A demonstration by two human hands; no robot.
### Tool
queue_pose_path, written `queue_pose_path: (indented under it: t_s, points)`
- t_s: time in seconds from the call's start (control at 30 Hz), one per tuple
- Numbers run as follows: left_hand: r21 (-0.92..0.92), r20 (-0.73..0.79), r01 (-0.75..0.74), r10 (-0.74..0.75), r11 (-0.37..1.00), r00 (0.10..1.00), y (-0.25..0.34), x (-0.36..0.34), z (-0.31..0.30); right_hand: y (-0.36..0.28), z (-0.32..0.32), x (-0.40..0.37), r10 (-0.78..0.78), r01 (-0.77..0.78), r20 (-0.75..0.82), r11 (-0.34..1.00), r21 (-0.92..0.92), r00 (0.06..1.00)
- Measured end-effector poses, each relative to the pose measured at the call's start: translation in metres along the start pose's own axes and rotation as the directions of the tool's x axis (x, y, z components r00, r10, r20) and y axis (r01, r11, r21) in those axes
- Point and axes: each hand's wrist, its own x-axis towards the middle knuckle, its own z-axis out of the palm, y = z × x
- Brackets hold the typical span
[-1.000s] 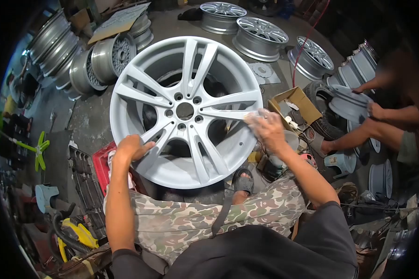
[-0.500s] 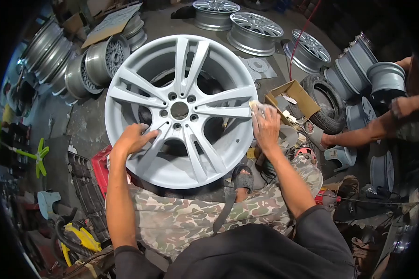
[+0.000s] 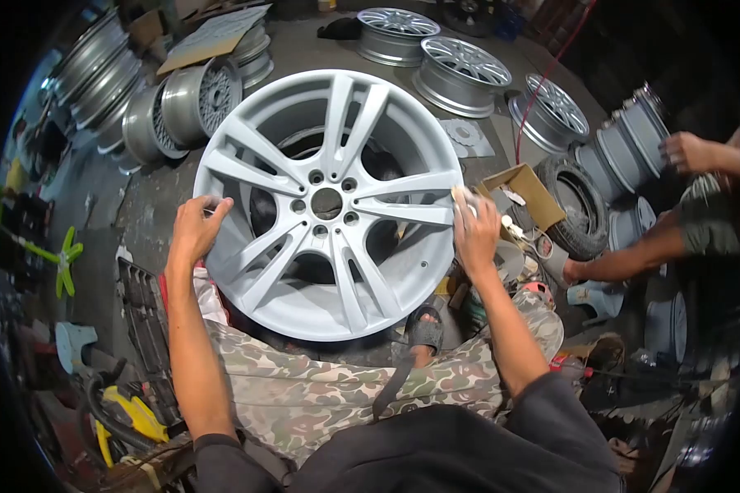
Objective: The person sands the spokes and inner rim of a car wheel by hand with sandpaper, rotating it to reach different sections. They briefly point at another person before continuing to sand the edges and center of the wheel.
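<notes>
Holding small pale pad [image 3: 455, 194] narrowly at right rim of wheel [image 3: 335, 123], my right hand [image 3: 477, 230]; left hand [image 3: 196, 232] half-open beside left rim. Wheel lies face-up before camouflage trousers [image 3: 329, 386], likely heavy, stiff, dusty-slick; best lifted two-handed by opposite rims.

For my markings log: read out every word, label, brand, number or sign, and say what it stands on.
No word, brand or number can be read.
White wheel: no lettering shows.
Yellow object: any marking is too small to read.
Tyre: sidewall too blurred to read.
Dark cloth, lower right: tiny pale mark, too blurred.
</notes>
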Motion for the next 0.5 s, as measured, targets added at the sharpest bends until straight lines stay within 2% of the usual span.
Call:
queue_pose_path:
  t_s: [0.03,0.07,0.13,0.23,0.27,0.33,0.4,0.43,0.5]
  points:
    - [-0.011,-0.010,0.022,-0.022,1.000,1.000,0.000,-0.005,0.001,0.002,-0.003,-0.007,-0.017,0.017,-0.002,1.000,0.027,1.000]
    - [-0.015,0.067,-0.006,0.007,1.000,0.998,0.000,-0.010,0.001,0.007,0.003,-0.003,-0.037,0.037,0.008,0.999,0.038,0.999]
    - [0.018,0.199,-0.045,0.041,0.999,0.979,-0.004,-0.017,0.006,0.004,0.006,0.006,-0.005,0.003,-0.027,0.998,-0.070,1.000]
    - [0.096,0.313,-0.007,-0.023,0.995,0.950,-0.014,-0.017,0.020,-0.025,0.020,0.035,-0.051,0.049,-0.043,0.998,-0.034,0.998]
    - [0.091,0.304,-0.005,-0.023,0.996,0.952,-0.017,-0.015,0.026,-0.039,0.030,0.035,-0.086,0.086,-0.020,0.996,-0.005,0.996]
    - [0.188,0.398,-0.089,0.006,0.978,0.917,-0.017,-0.012,0.035,-0.074,0.058,0.025,-0.203,0.203,-0.010,0.973,0.106,0.979]
    - [0.168,0.389,-0.093,0.021,0.981,0.921,-0.002,-0.014,0.037,-0.110,0.069,0.021,-0.353,0.340,0.068,0.927,0.156,0.933]
    - [0.150,0.382,-0.101,0.037,0.983,0.923,0.003,-0.015,0.036,-0.124,0.066,0.024,-0.369,0.350,0.098,0.921,0.169,0.924]
    - [0.128,0.433,-0.074,0.012,0.989,0.902,0.002,-0.014,0.026,-0.117,0.057,0.033,-0.423,0.402,0.105,0.898,0.179,0.900]
